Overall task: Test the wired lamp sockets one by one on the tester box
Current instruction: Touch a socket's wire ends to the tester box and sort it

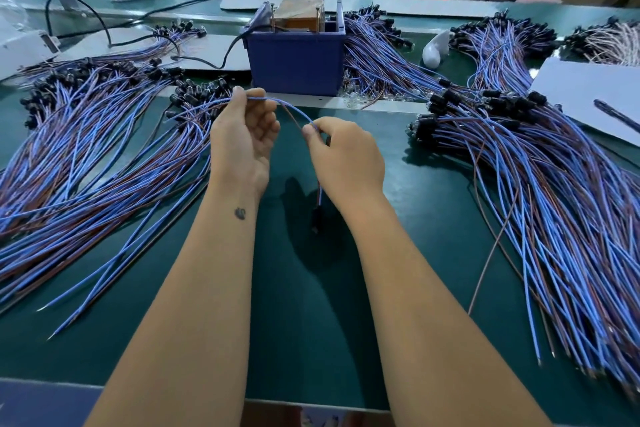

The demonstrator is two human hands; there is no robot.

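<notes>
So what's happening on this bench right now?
A person is working through wired lamp sockets at a green bench. Both hands hold one blue-and-brown wire pair: the left hand pinches it near the left pile, and the right hand pinches it further along, with a black socket dangling below that hand. The blue tester box stands just behind the hands, and nothing is touching it yet. Another big pile lies to the right.

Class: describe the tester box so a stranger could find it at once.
Start at the green table and look straight beyond the two hands. The tester box stands upright there between wire heaps, a dark blue plastic bin with a black cable entering its left side.
</notes>
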